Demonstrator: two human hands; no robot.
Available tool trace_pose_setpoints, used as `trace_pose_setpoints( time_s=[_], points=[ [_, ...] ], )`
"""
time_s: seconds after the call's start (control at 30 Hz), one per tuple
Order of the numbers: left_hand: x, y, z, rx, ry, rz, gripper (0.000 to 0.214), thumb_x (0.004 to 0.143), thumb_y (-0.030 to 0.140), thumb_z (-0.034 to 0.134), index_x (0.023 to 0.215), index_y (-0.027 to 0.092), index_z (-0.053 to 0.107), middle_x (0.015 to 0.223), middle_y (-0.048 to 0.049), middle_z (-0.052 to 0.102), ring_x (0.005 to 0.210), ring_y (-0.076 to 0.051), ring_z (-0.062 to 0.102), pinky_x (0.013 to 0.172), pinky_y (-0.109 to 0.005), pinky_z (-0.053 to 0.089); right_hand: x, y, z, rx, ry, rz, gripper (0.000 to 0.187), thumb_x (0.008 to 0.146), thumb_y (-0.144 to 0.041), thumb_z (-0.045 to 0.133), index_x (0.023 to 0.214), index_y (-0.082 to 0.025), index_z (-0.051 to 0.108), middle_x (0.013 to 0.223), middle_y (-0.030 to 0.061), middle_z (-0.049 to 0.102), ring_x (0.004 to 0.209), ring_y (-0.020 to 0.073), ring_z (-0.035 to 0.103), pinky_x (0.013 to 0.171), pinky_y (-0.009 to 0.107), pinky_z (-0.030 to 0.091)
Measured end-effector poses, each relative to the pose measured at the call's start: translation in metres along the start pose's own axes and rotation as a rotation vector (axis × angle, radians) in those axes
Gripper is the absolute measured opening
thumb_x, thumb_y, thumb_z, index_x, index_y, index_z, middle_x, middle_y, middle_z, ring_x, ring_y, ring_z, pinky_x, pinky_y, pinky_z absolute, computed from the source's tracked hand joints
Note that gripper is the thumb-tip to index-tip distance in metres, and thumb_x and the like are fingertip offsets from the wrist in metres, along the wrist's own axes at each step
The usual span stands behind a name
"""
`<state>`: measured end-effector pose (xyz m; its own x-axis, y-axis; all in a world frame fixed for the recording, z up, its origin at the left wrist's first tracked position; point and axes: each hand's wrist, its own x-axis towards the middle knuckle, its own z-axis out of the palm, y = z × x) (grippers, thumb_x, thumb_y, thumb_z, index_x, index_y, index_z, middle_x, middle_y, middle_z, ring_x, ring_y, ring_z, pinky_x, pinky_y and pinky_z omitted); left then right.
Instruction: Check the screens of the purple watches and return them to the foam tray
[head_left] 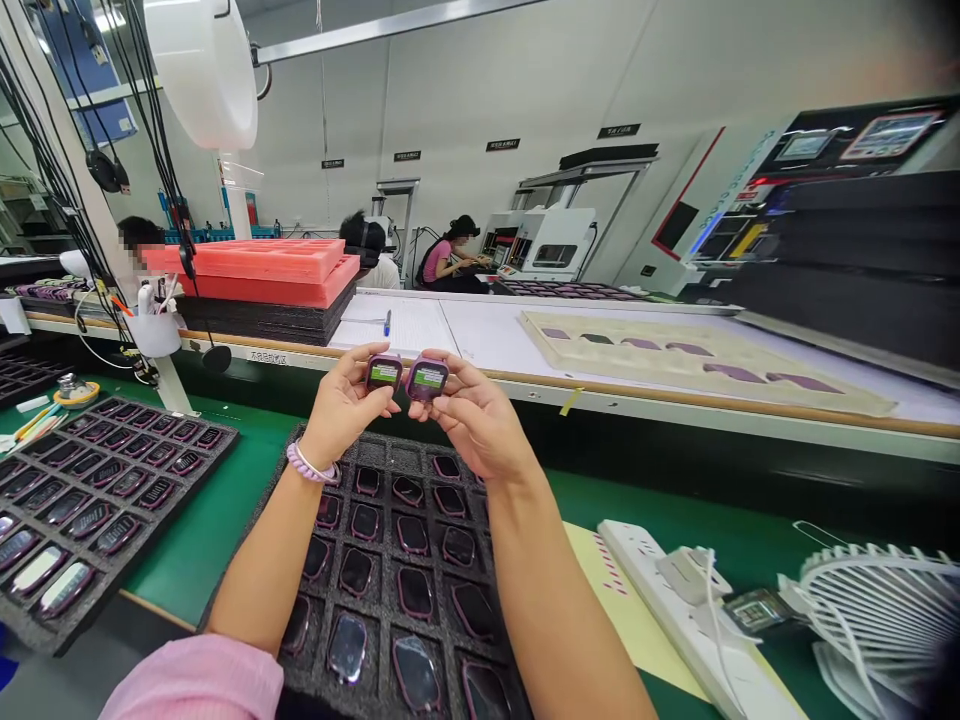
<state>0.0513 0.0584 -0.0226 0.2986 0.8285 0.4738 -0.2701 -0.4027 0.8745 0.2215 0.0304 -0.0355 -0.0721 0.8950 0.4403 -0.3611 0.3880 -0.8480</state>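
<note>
My left hand [354, 388] is closed around a small purple-framed smartwatch body [385, 372]. A second smartwatch body [427, 379], like the first, is in the grip of my right hand [472, 415]. Both lit screens face me with green and white patches, and the two stand side by side, nearly touching. Beneath my forearms lies a black foam tray [382, 540] whose pockets hold several more dark-screened watch bodies. My arms cover parts of this tray.
Another filled foam tray [161, 493] lies to the left on the green bench. Red trays [255, 262] are stacked on the shelf ahead, near a pale tray [622, 375] with purple pieces. At right are a power strip [645, 560] and a white fan [885, 600]. Co-workers sit beyond.
</note>
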Motion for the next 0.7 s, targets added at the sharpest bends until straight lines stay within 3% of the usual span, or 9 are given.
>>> trace_pose_setpoints(
  time_s=[0.23,0.47,0.7],
  points=[
    [0.0009,-0.0035,0.0005,0.039,0.016,0.017,0.05,0.075,0.035,0.082,0.115,0.018,0.059,0.094,-0.0025,0.069,0.056,-0.006,0.061,0.053,-0.017,0.052,0.0018,0.0038,-0.0028,-0.015,0.024,0.008,0.043,0.078,-0.038,0.078,0.116,-0.024,0.062,0.088,0.0011,0.068,0.063,0.0157,0.063,0.062,0.032,0.054],
    [-0.0014,-0.0007,-0.0002,0.033,-0.029,0.016,0.056,0.076,0.035,0.081,0.123,0.018,0.056,0.097,-0.0036,0.068,0.063,-0.011,0.068,0.06,-0.021,0.059,0.0011,0.0033,-0.0047,0.003,0.01,0.0,0.047,0.073,-0.027,0.079,0.117,-0.026,0.062,0.089,0.0,0.068,0.066,0.0155,0.063,0.065,0.032,0.055],
    [-0.0035,0.0006,-0.0013,0.022,-0.021,-0.009,0.047,0.08,0.035,0.076,0.119,0.015,0.059,0.092,-0.0035,0.07,0.058,-0.013,0.07,0.055,-0.022,0.061,0.0005,0.0042,-0.0026,-0.037,0.041,-0.015,0.042,0.078,-0.041,0.08,0.113,-0.024,0.063,0.088,0.0005,0.068,0.058,0.013,0.061,0.057,0.029,0.052]
  ],
)
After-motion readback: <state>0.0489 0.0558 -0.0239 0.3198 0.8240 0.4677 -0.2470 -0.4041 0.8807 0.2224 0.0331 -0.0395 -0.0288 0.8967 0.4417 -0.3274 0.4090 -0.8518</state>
